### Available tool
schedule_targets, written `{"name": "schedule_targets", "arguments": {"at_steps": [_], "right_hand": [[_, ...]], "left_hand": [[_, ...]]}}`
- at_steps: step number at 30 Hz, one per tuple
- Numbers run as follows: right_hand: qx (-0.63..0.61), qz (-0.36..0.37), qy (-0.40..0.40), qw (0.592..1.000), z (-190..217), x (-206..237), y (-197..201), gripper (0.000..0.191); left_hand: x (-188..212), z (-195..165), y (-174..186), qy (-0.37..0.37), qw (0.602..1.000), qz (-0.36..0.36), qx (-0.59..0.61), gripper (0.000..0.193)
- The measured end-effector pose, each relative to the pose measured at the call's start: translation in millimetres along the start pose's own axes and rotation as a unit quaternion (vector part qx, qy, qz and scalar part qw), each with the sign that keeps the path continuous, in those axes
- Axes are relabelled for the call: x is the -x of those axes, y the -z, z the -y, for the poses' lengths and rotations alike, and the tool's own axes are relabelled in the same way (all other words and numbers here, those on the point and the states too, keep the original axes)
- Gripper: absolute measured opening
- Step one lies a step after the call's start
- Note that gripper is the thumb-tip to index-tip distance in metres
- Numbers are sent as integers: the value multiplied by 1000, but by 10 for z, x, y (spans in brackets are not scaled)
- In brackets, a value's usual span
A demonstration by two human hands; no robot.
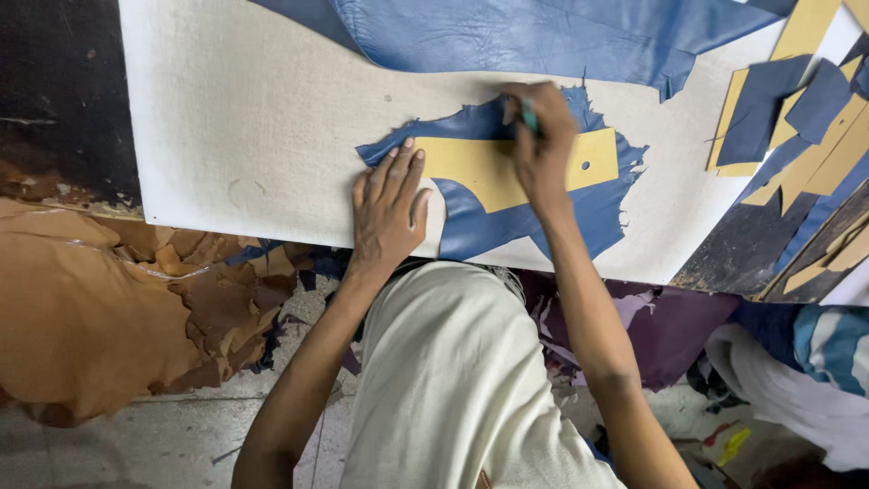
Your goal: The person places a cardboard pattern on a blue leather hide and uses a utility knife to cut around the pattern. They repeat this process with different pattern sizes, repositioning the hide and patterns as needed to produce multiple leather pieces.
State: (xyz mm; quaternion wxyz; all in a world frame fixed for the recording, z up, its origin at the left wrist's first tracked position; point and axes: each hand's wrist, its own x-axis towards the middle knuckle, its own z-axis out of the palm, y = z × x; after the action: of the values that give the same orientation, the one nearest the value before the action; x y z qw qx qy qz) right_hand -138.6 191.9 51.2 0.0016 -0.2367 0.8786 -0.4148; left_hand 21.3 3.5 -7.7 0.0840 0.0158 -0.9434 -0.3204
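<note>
left hand (387, 210): laid flat, fingers spread, palm down on the desk; fingertips pressed on the left end of the template and the scrap's left edge.
right hand (540, 145): closed around a pen, held upright at the template's far edge, above its middle.
pen (529, 118): teal, thin; only a short part is seen between the fingers, tip hidden.
template (507, 167): tan card, long strip with a curved tab toward the near side; small round hole near its right end. Laid flat on the scrap.
scrap (579, 208): blue leather, ragged edges, spread at desk centre under the template; a curved cut-out is seen at its near left.
desk (253, 118): covered by a pale woven board, bare at the left.
hide (543, 36): large blue leather sheet along the far edge, well apart from the scrap on the left, near it on the right.
pile (797, 118): tan card pieces and dark blue leather cuts overlapped at the far right of the desk.
brown leather (100, 308): crumpled heap at near left, below the desk edge.
purple leather (670, 330): scraps under the desk at near right.
floor (163, 435): grey, littered with small offcuts.
knee (453, 362): cream trousers, between the forearms.
</note>
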Motion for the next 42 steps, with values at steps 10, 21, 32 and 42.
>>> {"name": "schedule_targets", "arguments": {"at_steps": [10,21,32,42], "right_hand": [[80,-110,-142,980,-889,1247,1179,34],[42,-144,-178,973,-849,1217,1058,35],[-7,-177,-267,947,-786,1177,1056,28],[-161,-157,-147,963,704,1595,1107,17]], "left_hand": [[-177,137,183,-61,998,-11,-20,44],[-351,286,249,-71,997,16,12,37],[-369,-135,230,-81,984,36,-153,41],[-479,-318,186,-77,983,46,-160,36]]}}
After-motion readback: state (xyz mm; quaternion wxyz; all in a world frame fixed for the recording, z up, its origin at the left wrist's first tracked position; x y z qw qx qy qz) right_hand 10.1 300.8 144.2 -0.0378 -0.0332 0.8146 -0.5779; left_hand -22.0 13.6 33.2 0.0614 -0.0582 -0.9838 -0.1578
